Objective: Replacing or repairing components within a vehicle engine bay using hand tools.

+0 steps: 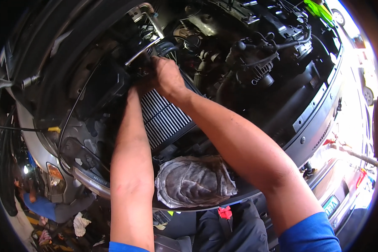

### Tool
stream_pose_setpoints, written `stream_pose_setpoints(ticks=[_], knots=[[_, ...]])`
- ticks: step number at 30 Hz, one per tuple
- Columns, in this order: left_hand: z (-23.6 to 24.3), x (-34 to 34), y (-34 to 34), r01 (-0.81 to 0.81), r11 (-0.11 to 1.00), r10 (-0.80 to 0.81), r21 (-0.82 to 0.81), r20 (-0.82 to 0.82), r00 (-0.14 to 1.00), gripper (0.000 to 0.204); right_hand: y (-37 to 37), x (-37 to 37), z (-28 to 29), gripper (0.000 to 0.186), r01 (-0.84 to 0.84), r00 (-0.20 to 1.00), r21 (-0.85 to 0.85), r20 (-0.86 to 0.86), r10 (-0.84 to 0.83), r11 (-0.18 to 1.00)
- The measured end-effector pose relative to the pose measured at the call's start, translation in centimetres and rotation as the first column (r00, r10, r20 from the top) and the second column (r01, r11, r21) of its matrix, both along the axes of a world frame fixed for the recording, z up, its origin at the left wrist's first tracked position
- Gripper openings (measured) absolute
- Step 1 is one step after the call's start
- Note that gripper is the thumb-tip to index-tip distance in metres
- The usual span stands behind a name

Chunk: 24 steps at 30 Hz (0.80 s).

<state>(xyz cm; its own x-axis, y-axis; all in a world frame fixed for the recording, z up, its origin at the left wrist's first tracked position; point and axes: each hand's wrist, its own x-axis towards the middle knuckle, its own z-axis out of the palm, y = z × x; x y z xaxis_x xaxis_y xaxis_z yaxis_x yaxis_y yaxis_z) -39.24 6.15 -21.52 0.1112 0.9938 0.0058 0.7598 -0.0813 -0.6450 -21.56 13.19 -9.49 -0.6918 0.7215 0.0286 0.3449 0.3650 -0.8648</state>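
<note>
Both of my arms reach into a car's engine bay. Below my wrists lies a pleated panel that looks like an air filter (166, 119), set in a dark frame. My right hand (169, 77) is closed, its knuckles up, just beyond the filter's far end; whatever its fingers hold is hidden. My left hand (139, 85) is beside it, lower and in deep shadow, so its fingers do not show. Just past the hands, a bare metal pipe (143, 51) slants up to the right. A stained, folded rag (195, 181) rests on the front edge, between my forearms.
The engine (260, 63) fills the right side, with hoses and brackets. A thin black cable (80, 94) loops down on the left, near a headlight (55, 176). Another person in a blue shirt (40, 206) is low at the left. A second car (332, 189) stands at the right.
</note>
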Motion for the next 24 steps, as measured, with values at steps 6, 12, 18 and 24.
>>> stream_pose_setpoints(ticks=[6,12,18,24], knots=[[3.1,2.4,1.3,-0.259,0.785,0.177,-0.564,-0.196,0.964,0.053,0.9,-0.5,-0.2,0.045,-0.159,0.974,-0.032,-0.171,0.151,0.987],[0.5,-0.3,-0.1,-0.261,0.803,0.145,-0.535,-0.251,0.957,0.053,-0.3,-1.5,-0.6,0.047,-0.157,0.988,-0.059,-0.011,0.157,0.986],[-2.9,-1.1,0.0,-0.231,0.836,0.093,-0.498,-0.288,0.953,0.053,-0.1,-0.6,-0.3,0.036,-0.116,0.993,-0.062,-0.017,0.115,0.991],[-5.7,-1.3,0.6,-0.182,0.880,0.027,-0.439,-0.336,0.941,0.052,0.5,-0.5,-1.5,0.044,-0.017,0.997,0.014,-0.079,0.018,1.000]])
